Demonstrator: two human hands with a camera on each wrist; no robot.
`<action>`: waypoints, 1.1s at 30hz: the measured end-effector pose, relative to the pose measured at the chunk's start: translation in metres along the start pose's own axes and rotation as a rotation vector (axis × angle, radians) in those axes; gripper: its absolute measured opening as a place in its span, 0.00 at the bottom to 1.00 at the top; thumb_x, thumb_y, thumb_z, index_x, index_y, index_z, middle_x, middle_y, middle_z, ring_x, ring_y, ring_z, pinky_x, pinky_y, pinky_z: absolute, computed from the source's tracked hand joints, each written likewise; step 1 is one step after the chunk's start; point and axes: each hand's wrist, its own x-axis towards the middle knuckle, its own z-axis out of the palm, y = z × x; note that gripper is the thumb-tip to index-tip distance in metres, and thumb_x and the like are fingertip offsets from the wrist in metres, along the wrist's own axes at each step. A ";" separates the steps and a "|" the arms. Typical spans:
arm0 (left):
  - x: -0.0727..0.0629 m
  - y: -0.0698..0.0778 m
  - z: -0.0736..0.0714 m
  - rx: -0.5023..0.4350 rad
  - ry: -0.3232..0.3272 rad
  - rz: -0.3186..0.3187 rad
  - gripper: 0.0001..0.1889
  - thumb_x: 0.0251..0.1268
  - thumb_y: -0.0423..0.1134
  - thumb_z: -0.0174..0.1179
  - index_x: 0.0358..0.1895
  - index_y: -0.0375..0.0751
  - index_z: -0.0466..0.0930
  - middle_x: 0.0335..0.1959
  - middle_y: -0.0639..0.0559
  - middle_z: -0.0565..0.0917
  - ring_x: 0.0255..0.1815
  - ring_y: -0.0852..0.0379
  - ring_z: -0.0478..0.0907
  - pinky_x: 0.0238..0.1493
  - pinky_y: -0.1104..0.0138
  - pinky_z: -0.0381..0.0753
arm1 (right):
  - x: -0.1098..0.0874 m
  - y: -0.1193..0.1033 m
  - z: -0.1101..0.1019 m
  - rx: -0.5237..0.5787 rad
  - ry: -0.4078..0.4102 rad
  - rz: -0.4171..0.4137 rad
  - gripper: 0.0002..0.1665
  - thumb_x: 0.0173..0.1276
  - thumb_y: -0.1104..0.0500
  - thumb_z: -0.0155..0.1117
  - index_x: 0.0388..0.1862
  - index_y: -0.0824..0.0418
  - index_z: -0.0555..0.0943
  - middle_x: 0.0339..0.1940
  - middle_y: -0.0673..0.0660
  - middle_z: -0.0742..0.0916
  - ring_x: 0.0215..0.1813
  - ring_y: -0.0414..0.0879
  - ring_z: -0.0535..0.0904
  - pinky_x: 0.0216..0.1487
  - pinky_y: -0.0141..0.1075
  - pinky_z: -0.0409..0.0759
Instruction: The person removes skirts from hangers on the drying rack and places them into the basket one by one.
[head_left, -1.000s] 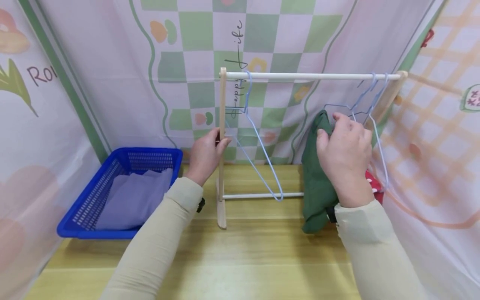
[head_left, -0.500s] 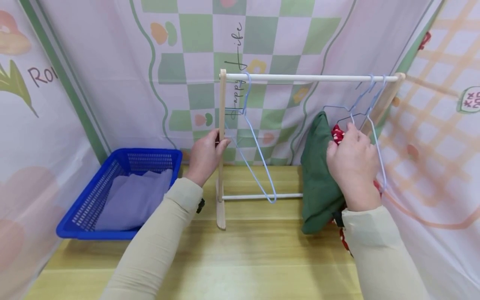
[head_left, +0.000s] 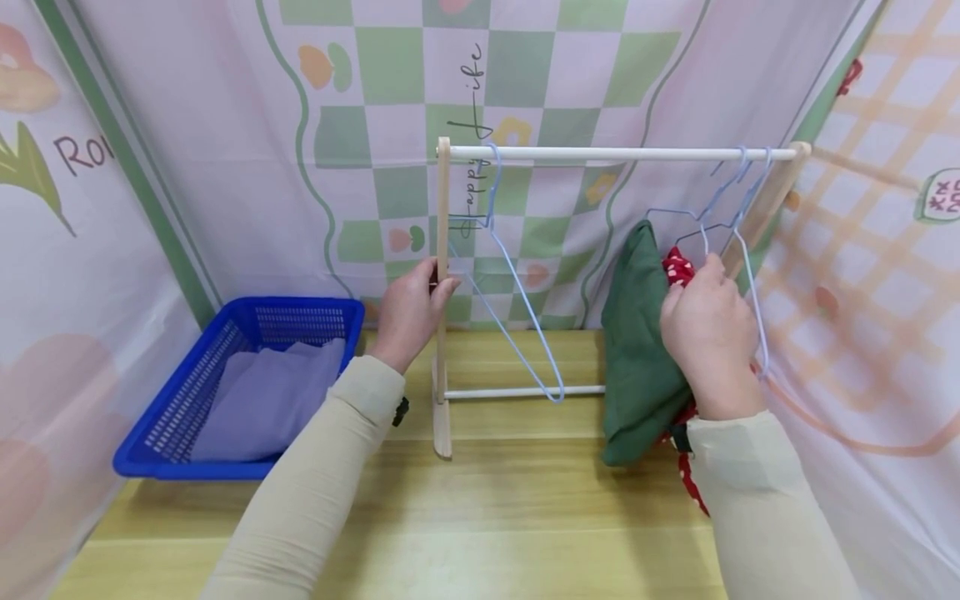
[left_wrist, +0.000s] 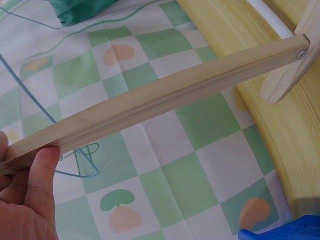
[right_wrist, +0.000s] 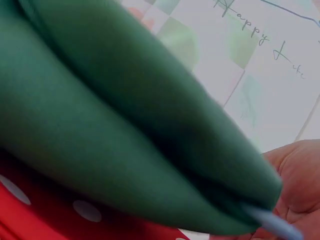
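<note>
My left hand (head_left: 411,315) grips the left wooden post (head_left: 442,350) of a small clothes rack. In the left wrist view, its thumb and fingers lie on either side of that post (left_wrist: 165,95). On the right, my right hand (head_left: 711,333) curls at the top of a red polka-dot garment (head_left: 677,268), its fingertips hidden behind the hand. Just left of it hangs a dark green garment (head_left: 637,350) on a blue hanger (head_left: 678,213). The right wrist view has the green cloth (right_wrist: 125,110) filling the front, with red dotted cloth (right_wrist: 85,210) below.
A bare blue hanger (head_left: 528,304) hangs near the rack's left end on the white rail (head_left: 615,153). A blue basket (head_left: 168,467) with folded lilac cloth (head_left: 270,400) stands left on the wooden table (head_left: 465,533). Printed curtains enclose the back and sides.
My right hand has moved right and slightly down, off the green garment's top to the red one, which now shows beside the thumb. The left hand stays on the post.
</note>
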 end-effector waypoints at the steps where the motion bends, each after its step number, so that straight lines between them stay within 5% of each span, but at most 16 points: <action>1: 0.000 0.000 0.000 0.000 0.002 0.002 0.15 0.81 0.49 0.58 0.53 0.41 0.81 0.43 0.47 0.88 0.37 0.53 0.84 0.39 0.60 0.88 | 0.000 0.000 -0.001 -0.007 -0.005 -0.001 0.40 0.81 0.53 0.43 0.80 0.78 0.50 0.61 0.86 0.74 0.55 0.82 0.74 0.56 0.72 0.73; 13: 0.000 -0.002 -0.001 0.008 0.008 0.010 0.17 0.80 0.50 0.58 0.54 0.40 0.81 0.43 0.47 0.88 0.36 0.53 0.84 0.37 0.61 0.87 | 0.006 -0.001 -0.006 -0.040 0.005 -0.102 0.33 0.80 0.57 0.35 0.69 0.84 0.62 0.38 0.85 0.80 0.37 0.82 0.79 0.38 0.70 0.76; 20: 0.000 -0.002 -0.001 0.017 0.004 0.018 0.16 0.80 0.50 0.58 0.53 0.40 0.81 0.42 0.47 0.88 0.36 0.53 0.84 0.37 0.61 0.87 | 0.018 -0.004 -0.016 -0.068 -0.107 -0.105 0.24 0.77 0.60 0.36 0.54 0.83 0.65 0.41 0.86 0.80 0.41 0.82 0.79 0.43 0.72 0.77; 33: 0.000 -0.001 0.000 0.011 -0.003 0.011 0.17 0.80 0.51 0.57 0.54 0.41 0.81 0.42 0.47 0.88 0.35 0.53 0.84 0.36 0.60 0.87 | 0.043 -0.008 -0.027 -0.100 -0.280 -0.071 0.27 0.78 0.58 0.43 0.58 0.84 0.64 0.49 0.81 0.77 0.49 0.76 0.77 0.51 0.67 0.77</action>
